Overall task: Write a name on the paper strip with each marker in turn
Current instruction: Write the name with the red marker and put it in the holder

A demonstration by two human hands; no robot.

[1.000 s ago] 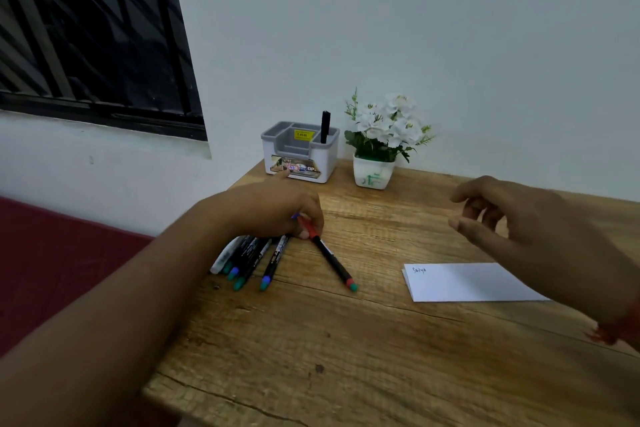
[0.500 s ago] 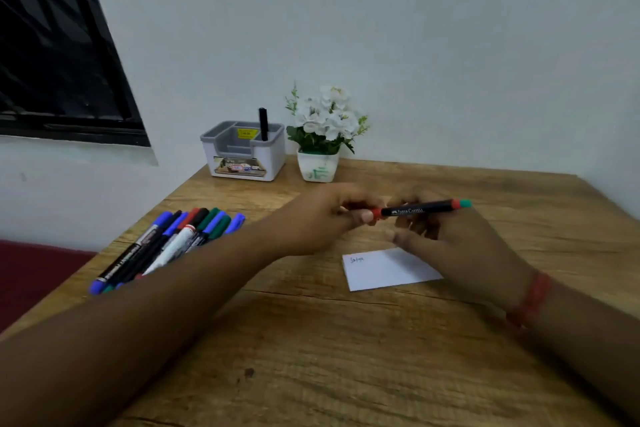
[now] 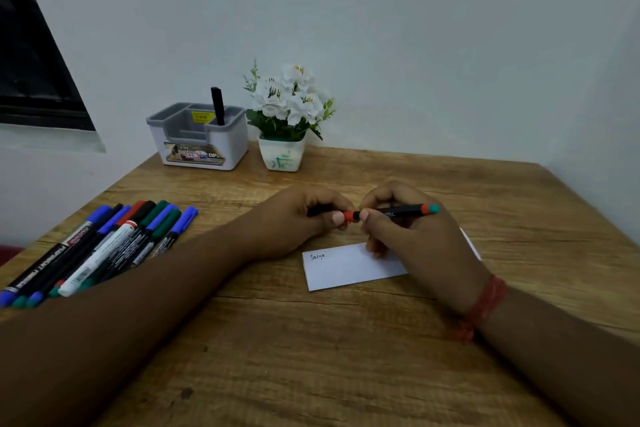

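Closest to us, two bare arms reach over the wooden tabletop (image 3: 311,357). The right wrist wears a red thread band (image 3: 485,305). A bit farther on lies the paper strip (image 3: 346,269), flat on the wood. It is just under the right hand, which covers its right end. One small name is already written at its left end, and the rest of the strip is blank. Just above the strip, both hands meet on one marker (image 3: 398,212), held sideways in the air. The right hand (image 3: 415,236) has its grip clamped around the black body of the marker. The left hand (image 3: 298,218) has its grip pinched shut on the other end, where the cap seems to be, next to a red ring. The far end of the marker is red and green. I think the step now is pulling the cap off this marker, so it can write. It looks like the cap is not off yet, but the fingers hide that part. Next, the hands need to pull apart in a straight line. Then the right hand should turn the tip down to a blank spot near the first name. The left hand can keep the cap or hold the strip still. Off to the left lies a bunch of markers (image 3: 104,246), side by side, with blue, green and red caps. They wait for their turns. At the back, by the wall, stand a grey organiser (image 3: 180,149) with one black pen (image 3: 218,109) in it and a small flower pot (image 3: 282,156) beside it.
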